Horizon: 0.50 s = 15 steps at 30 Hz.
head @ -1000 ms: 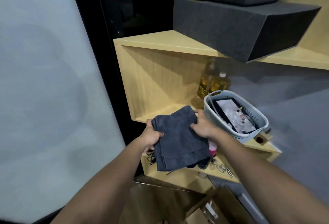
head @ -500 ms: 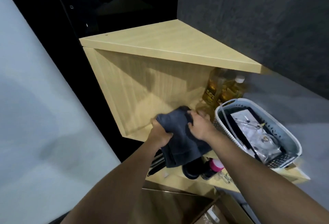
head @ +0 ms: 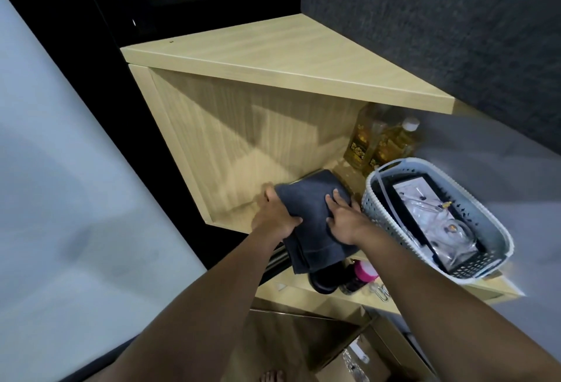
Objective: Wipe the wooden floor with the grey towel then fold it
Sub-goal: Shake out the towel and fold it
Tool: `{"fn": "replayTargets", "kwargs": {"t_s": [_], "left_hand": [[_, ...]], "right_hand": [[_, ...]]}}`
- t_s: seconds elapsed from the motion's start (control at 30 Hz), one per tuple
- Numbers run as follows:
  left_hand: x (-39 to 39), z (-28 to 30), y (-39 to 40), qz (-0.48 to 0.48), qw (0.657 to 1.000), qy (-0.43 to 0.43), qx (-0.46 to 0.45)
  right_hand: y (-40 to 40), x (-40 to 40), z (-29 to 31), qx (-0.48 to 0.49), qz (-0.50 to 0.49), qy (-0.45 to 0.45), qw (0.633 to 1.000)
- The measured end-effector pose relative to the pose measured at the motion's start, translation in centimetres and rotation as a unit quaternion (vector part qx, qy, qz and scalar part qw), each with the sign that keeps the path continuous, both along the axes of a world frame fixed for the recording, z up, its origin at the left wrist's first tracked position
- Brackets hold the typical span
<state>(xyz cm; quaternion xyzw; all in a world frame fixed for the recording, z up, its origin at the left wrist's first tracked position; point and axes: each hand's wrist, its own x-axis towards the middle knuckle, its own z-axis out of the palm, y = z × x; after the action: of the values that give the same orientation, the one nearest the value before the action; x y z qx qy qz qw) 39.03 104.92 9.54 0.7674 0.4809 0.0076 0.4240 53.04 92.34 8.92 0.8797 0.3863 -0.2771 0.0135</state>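
Fingers (head: 267, 199) of the left hand (head: 274, 217) curl round the left edge of the folded grey towel (head: 315, 217), thumb on top, gripping it. On its right side the right hand (head: 344, 224) presses with straight fingers. Its far end lies on the wooden corner shelf (head: 243, 145), near end overhanging. Just right stands a grey plastic basket (head: 498, 230), with oil bottles (head: 382, 142) behind.

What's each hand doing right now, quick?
Left hand: grips the left edge of the folded grey towel.
Right hand: fingers spread fairly flat, pressing on top of the towel.
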Motion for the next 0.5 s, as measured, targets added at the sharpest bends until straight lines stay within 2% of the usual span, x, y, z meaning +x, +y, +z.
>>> {"fn": "replayTargets", "kwargs": {"t_s": [0.03, 0.07, 0.1, 0.13, 0.2, 0.27, 0.33, 0.5], "left_hand": [[-0.3, 0.1, 0.0, -0.033, 0.988, 0.051, 0.142], [-0.4, 0.3, -0.1, -0.067, 0.955, 0.068, 0.282], [-0.4, 0.5, -0.1, -0.102, 0.915, 0.058, 0.385], [-0.3, 0.6, -0.1, -0.149, 0.889, 0.043, 0.431], [0.0, -0.3, 0.1, -0.271, 0.887, 0.064, 0.368], [-0.4, -1.6, 0.1, -0.325, 0.898, 0.125, 0.270], [-0.9, -2.6, 0.1, -0.319, 0.909, 0.135, 0.233], [-0.7, -2.9, 0.7, -0.294, 0.923, 0.121, 0.218]], "right_hand": [[-0.1, -0.2, 0.0, 0.000, 0.001, 0.002, 1.000], [-0.2, -0.4, -0.1, 0.000, 0.003, 0.000, 1.000], [-0.2, -0.6, 0.0, -0.003, 0.004, -0.008, 1.000], [-0.3, -0.8, 0.0, -0.007, 0.003, -0.017, 1.000], [-0.4, -1.2, 0.0, -0.011, -0.007, -0.020, 1.000], [-0.6, -1.6, -0.5, -0.012, 0.001, -0.007, 1.000], [-1.0, -1.5, -0.8, -0.018, 0.013, 0.009, 1.000], [-1.1, -0.8, -1.0, -0.011, 0.012, 0.021, 1.000]]}}
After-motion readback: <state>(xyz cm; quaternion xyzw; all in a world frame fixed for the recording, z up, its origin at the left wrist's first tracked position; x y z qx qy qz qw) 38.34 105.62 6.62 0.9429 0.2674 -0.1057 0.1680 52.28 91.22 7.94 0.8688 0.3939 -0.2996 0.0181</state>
